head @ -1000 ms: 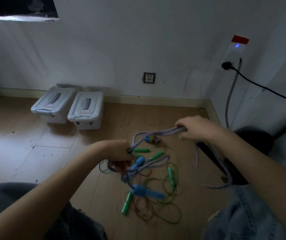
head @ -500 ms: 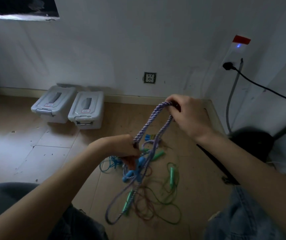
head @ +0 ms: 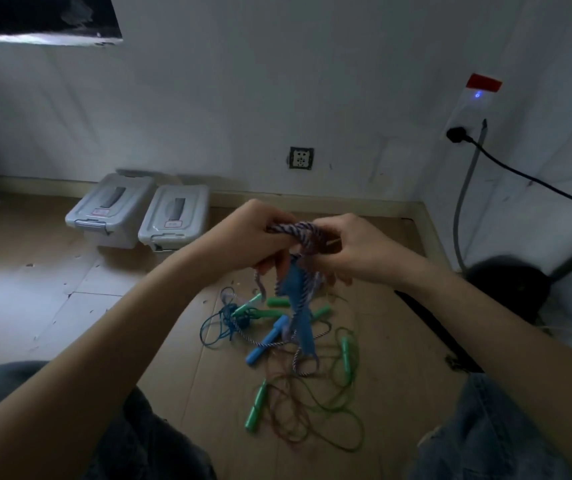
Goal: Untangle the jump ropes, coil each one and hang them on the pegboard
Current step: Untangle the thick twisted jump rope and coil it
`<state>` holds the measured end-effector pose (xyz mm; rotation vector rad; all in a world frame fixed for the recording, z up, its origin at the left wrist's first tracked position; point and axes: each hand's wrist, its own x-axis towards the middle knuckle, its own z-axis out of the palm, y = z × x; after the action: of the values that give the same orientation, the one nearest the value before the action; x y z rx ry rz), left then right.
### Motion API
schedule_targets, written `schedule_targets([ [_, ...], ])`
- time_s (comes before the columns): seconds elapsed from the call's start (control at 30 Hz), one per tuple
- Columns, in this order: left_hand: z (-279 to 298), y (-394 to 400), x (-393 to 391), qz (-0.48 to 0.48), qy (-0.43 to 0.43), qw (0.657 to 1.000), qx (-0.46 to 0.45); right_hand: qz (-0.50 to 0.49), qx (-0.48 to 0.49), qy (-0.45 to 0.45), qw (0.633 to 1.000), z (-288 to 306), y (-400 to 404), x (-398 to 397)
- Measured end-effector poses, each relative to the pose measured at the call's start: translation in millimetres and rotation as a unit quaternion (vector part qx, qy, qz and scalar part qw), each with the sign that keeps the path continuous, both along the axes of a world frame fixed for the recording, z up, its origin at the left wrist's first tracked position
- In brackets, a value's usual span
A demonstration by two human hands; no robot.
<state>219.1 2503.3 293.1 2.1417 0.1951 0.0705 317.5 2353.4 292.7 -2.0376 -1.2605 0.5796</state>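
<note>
The braided purple-and-white jump rope (head: 295,233) is bunched into short loops held up in the air between both hands, its gathered top running roughly left to right from one fist to the other. From that bundle its strands and a blue handle (head: 300,317) hang straight down toward the floor, so the rope's long axis is vertical below the hands and horizontal only where it is gripped.

The left hand (head: 248,237) curls its fingers round the left end of the bundle; the right hand (head: 354,251) pinches and wraps the right end, the two hands nearly touching. Both sit equally near the rope, so either could feed the next loop; my judgement is that coiling of this one rope is under way, with the hanging tail below the hands the part left to gather.

Directly beneath the held rope, on the wooden floor (head: 399,341), lies the remaining tangle: a second blue handle (head: 267,341), several green handles (head: 256,408), thin green cord (head: 343,424) and a dark blue cord (head: 222,323), all overlapping. Beyond the held rope, against the wall, stand two grey lidded boxes (head: 173,216). No pegboard is in view.
</note>
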Motion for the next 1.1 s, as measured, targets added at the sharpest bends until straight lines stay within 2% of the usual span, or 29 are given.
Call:
schedule_targets([
  [0.1,-8.3,6.5,-0.2,0.029,0.016,0.999,0.026,-0.055,0.03,-0.095,0.993,3.3,-0.4,3.9],
  [0.27,-21.0,4.0,-1.4,-0.007,0.088,0.995,0.054,-0.101,0.081,-0.163,0.978,3.5,-3.9,9.0],
  [0.33,-21.7,1.9,-3.0,0.002,0.089,0.996,-0.018,-0.118,0.082,-0.144,0.979,1.0,-4.4,12.3],
  [0.4,-20.0,3.8,-4.3,0.052,0.075,0.987,-0.132,-0.118,0.089,-0.081,0.986,-0.8,-6.5,13.3],
  [0.5,-12.9,6.5,-4.9,0.083,0.053,0.945,-0.312,-0.057,0.077,0.011,0.995,-4.4,-4.4,0.6],
  [0.57,-10.1,6.6,-4.9,0.062,0.047,0.932,-0.353,-0.017,0.039,0.002,0.999,-10.9,-0.1,-9.7],
  [0.63,-11.5,6.3,-5.7,0.066,0.045,0.939,-0.335,-0.032,0.052,-0.045,0.997,-13.7,2.1,-13.4],
  [0.77,-18.9,4.5,-4.5,0.134,0.042,0.935,-0.325,-0.061,0.099,-0.101,0.988,-12.4,1.2,-10.2],
  [0.93,-27.6,3.7,1.5,0.187,0.022,0.973,-0.134,-0.049,0.086,-0.136,0.986,-13.7,2.5,-8.8],
  [0.97,-29.0,6.0,1.6,0.195,0.017,0.974,-0.117,-0.045,0.08,-0.111,0.99,-11.9,1.5,-7.0],
  [1.03,-32.0,14.8,1.3,0.226,0.003,0.969,-0.095,0.001,0.064,0.009,0.998,-6.2,-2.3,-4.2],
  [1.1,-34.7,29.5,0.6,0.289,-0.022,0.95,-0.114,0.072,0.036,0.111,0.991,0.7,-8.6,1.1],
])
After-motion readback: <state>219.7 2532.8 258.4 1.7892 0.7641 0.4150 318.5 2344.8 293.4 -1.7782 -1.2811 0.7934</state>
